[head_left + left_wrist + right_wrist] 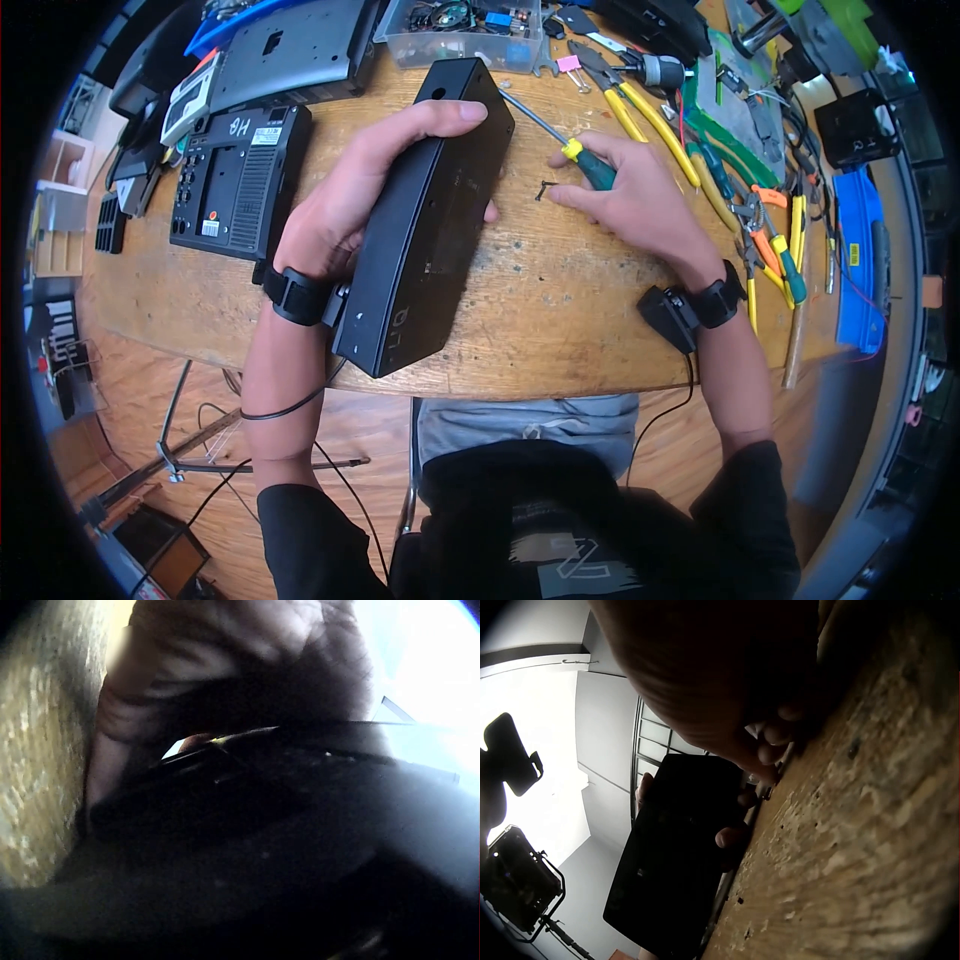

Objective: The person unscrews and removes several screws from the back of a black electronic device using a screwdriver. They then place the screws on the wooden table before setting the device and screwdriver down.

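My left hand grips a long black metal box, its thumb lying over the top end and a fingertip showing at the far side. The box stands tilted over the front of the wooden table. Between thumb and fingers of my right hand sits the green and yellow handle of a screwdriver, its shaft pointing toward the box's upper end. The thumb tip is right at a few small dark screws on the wood. In the right wrist view the fingers are curled low over the tabletop.
Pliers and other hand tools lie along the right side. At the back stands a clear plastic bin of parts. Black device housings lie to the left, and a blue tray is at the far right.
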The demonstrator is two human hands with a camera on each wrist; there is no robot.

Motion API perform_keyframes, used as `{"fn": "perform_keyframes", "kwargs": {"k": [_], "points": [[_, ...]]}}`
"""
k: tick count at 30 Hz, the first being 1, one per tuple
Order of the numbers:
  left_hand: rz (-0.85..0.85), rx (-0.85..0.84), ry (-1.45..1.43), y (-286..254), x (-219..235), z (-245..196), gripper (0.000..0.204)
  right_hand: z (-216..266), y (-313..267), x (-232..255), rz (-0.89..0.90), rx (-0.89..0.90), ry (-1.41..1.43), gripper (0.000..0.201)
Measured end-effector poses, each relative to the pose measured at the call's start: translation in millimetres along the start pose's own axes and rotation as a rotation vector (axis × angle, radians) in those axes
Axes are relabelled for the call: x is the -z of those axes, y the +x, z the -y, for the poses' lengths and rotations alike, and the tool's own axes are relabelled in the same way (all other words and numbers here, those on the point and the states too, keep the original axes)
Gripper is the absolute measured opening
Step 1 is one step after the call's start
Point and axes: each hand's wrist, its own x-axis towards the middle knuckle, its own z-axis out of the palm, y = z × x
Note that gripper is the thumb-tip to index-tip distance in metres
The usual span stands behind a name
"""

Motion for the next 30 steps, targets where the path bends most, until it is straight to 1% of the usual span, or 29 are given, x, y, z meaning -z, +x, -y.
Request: {"fn": "perform_keyframes", "kwargs": {"k": [3, 7, 9, 12, 15, 16, 19, 21, 24, 27, 28, 29, 30], "points": [[-0.001, 0.012, 0.016, -1, 0, 0, 0.063, 3, 3, -1, 0.046, -0.073, 0.072, 0.031], [-0.01, 0.003, -0.045, -2, -3, -1, 0.055, 10, 4, -2, 0.042, -0.074, 0.085, 0.027], [-0.006, 0.006, 0.0, -1, -3, -1, 0.061, 12, 6, -2, 0.039, -0.069, 0.069, 0.024], [-0.006, 0.009, 0.001, 1, -2, 0, 0.063, 15, 7, -1, 0.06, -0.149, 0.13, 0.023], [0.008, 0.018, -0.002, 1, 0, 2, 0.063, 14, 6, -2, 0.02, -0.072, 0.097, 0.021], [0.015, 0.021, 0.004, 2, 0, 1, 0.063, 13, 6, -2, 0.018, -0.066, 0.084, 0.021], [0.007, 0.022, -0.068, 2, -1, 0, 0.053, 6, 6, -4, 0.003, -0.07, 0.058, 0.02], [0.012, 0.009, -0.058, 2, -1, 2, 0.053, 0, 6, -5, -0.02, -0.091, 0.057, 0.019], [0.018, 0.012, -0.055, 1, -4, -1, 0.054, 0, 4, -2, -0.023, -0.158, 0.309, 0.016], [0.023, 0.024, -0.073, -3, -8, 3, 0.053, 11, -3, 8, -0.009, -0.175, 0.573, 0.015], [0.026, 0.021, -0.081, -4, -11, 3, 0.053, 15, -5, 10, -0.018, -0.135, 0.664, 0.016], [0.048, 0.054, -0.031, -6, -16, 3, 0.063, 18, -8, 12, -0.027, -0.097, 0.753, 0.017], [0.077, 0.035, 0.004, -9, -22, 2, 0.065, 21, -12, 13, -0.038, -0.062, 0.841, 0.018]]}}
